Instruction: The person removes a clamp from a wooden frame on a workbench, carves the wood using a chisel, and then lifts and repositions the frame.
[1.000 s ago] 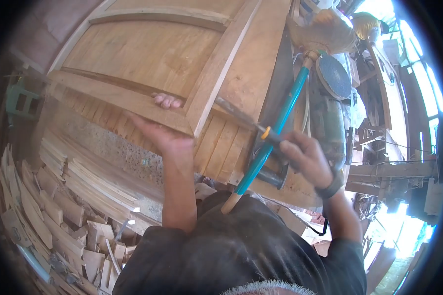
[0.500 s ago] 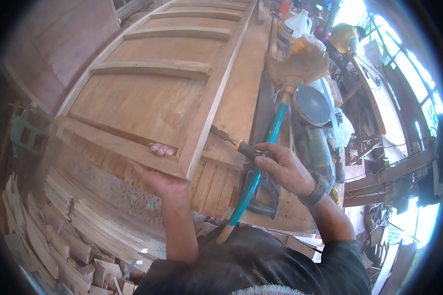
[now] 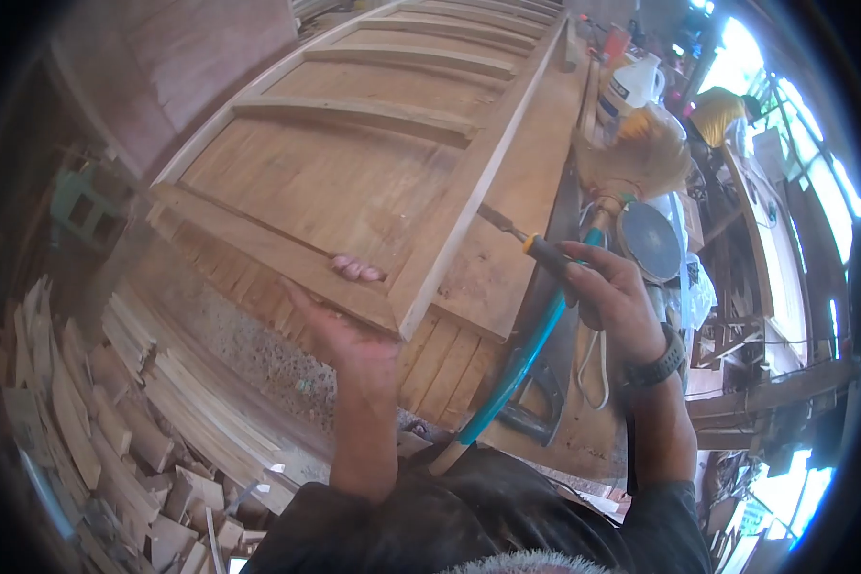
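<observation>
My left hand [image 3: 352,337] is wrapped round the near corner of a large wooden panel frame [image 3: 275,256], its palm against the outer edge and fingertips showing over the inner side of the rail. In my right hand [image 3: 624,304] is a chisel [image 3: 543,254] with a black and yellow handle. Its blade points up and left, close to the frame's right side; whether it touches the wood I cannot tell. A broom [image 3: 518,356] with a teal handle slants beneath my right hand. Below that lies a dark-handled saw [image 3: 538,407], partly hidden by the broom.
Several wooden strips and offcuts [image 3: 187,383] are piled at lower left. A green plastic stool [image 3: 86,206] stands on the left. Along the right side are a white jug [image 3: 633,84], a round dark disc [image 3: 651,237] and plastic bags. The slatted bench top [image 3: 445,368] shows under the frame.
My right hand has lifted the chisel up and right, away from the broom handle. My left hand keeps its hold on the frame corner. The whole view has shifted.
</observation>
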`<state>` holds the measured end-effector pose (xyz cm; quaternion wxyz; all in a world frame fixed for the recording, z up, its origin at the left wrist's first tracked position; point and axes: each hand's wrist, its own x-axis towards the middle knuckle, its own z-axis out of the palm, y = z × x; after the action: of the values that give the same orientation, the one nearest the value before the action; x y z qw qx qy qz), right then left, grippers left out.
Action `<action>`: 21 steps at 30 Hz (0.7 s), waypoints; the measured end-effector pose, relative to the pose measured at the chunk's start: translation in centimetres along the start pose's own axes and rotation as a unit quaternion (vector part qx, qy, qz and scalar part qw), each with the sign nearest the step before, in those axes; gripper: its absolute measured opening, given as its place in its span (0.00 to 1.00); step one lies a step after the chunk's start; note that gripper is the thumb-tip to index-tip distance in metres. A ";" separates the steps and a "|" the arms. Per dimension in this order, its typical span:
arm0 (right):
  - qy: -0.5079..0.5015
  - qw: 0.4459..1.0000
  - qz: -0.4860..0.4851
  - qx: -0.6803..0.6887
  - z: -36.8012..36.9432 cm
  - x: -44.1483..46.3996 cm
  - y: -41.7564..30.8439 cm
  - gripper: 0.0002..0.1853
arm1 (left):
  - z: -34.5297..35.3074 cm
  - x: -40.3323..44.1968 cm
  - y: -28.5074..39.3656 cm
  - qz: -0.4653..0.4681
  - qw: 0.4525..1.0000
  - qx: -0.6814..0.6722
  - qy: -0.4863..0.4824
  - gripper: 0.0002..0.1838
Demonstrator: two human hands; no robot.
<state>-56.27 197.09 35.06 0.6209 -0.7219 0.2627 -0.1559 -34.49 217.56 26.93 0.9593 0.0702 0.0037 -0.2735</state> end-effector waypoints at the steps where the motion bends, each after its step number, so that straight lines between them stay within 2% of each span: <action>1: -0.007 1.000 0.002 0.001 0.0 0.0 0.0 0.27 | -0.1 0.0 0.0 0.006 1.000 0.001 0.004 0.27; 3: 0.011 1.000 -0.001 -0.011 0.1 0.0 -0.1 0.26 | -0.1 0.0 0.0 0.010 0.999 0.017 0.034 0.34; 6: 0.014 1.000 0.017 -0.018 0.2 0.1 1.3 0.26 | -0.6 -0.1 -0.5 0.041 0.995 0.029 0.082 0.34; 10: -0.013 0.998 0.016 -0.054 0.3 -0.1 2.4 0.25 | -1.5 -0.1 -1.0 0.088 0.990 0.049 0.099 0.34; 13: 0.020 0.995 -0.002 -0.093 -0.9 -0.7 3.3 0.25 | -2.6 -0.2 -1.1 0.029 0.996 -0.006 0.087 0.35; 16: 0.014 0.989 -0.003 -0.146 -1.9 -1.8 2.5 0.24 | -2.9 -0.1 -1.0 0.014 0.996 -0.009 0.091 0.35; 17: 0.009 0.983 -0.043 -0.180 -2.9 -1.6 3.1 0.24 | -3.1 -0.1 -1.0 0.023 0.995 -0.008 0.095 0.35; 18: 0.001 0.983 -0.042 -0.178 -3.5 -1.9 3.3 0.24 | -3.5 -0.1 -1.0 0.019 0.995 -0.002 0.094 0.36; 21: 0.066 0.984 -0.008 -0.163 -5.6 -2.9 2.1 0.26 | -3.7 -0.1 -1.3 0.028 0.995 0.012 0.097 0.36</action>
<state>-62.09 194.01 34.34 0.4747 -0.8038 0.3192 -0.1637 -35.14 217.00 23.06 0.9607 0.1084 0.0917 -0.2385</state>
